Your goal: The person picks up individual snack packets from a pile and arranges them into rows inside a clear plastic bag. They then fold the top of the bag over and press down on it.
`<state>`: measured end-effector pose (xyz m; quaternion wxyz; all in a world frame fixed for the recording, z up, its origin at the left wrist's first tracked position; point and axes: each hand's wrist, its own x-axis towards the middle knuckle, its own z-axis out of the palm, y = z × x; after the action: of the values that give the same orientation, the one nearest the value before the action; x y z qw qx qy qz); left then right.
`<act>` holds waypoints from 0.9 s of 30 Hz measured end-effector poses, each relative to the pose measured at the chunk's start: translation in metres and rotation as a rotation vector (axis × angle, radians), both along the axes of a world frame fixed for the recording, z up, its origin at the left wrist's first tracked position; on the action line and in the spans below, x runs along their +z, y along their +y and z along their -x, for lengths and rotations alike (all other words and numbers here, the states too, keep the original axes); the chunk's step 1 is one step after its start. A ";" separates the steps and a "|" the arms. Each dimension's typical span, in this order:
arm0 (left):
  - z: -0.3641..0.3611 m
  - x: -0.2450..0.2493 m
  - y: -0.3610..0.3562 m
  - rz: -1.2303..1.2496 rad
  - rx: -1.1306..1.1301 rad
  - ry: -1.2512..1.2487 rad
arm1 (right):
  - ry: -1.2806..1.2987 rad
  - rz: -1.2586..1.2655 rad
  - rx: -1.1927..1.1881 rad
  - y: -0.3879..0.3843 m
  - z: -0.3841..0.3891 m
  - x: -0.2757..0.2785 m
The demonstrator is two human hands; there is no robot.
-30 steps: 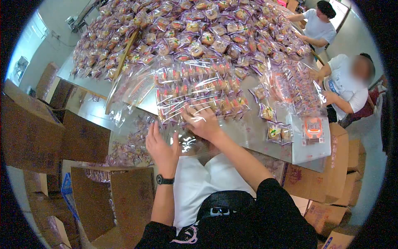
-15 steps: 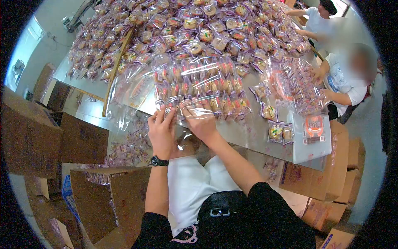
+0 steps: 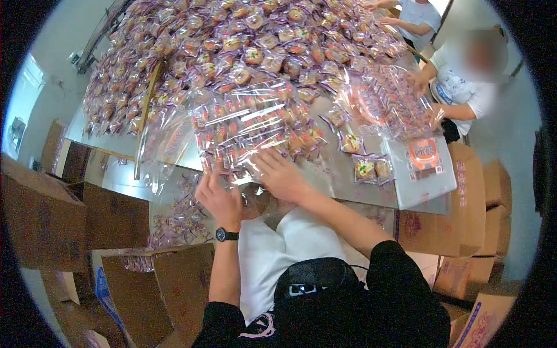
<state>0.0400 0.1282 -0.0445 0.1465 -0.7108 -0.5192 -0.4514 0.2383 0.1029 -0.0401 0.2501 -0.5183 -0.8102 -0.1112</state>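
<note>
A large clear plastic bag (image 3: pixel 241 124) lies at the table's near edge, filled with rows of small individually wrapped cakes. My left hand (image 3: pixel 220 200), with a black watch on the wrist, is at the bag's near left corner, its fingers bent around the plastic edge. On the bag's near side rests my right hand (image 3: pixel 281 177), its fingers extended flat over the film. Loose plastic hangs below both hands. To the right of the bag lie a few loose wrapped cakes (image 3: pixel 364 169).
A big heap of wrapped cakes (image 3: pixel 255 35) covers the back of the table, with a wooden strip (image 3: pixel 149 116) at its left. At right, a co-worker (image 3: pixel 458 87) handles another filled bag (image 3: pixel 394 104) near a stack of flat printed bags (image 3: pixel 423 174). Cardboard boxes (image 3: pixel 116 220) stand on both sides.
My left hand has moved down and its fingers have bent in at the bag's edge. My right hand has flattened on the film. The whole view has shifted slightly.
</note>
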 end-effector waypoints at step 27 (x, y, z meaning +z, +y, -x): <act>-0.058 0.004 0.016 0.254 -0.219 0.436 | 0.191 -0.095 -0.324 0.002 -0.045 -0.007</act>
<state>0.0979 0.1440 -0.0402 0.1149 -0.8558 -0.4479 -0.2320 0.2832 0.1050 -0.0472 0.3289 -0.6378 -0.6825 -0.1386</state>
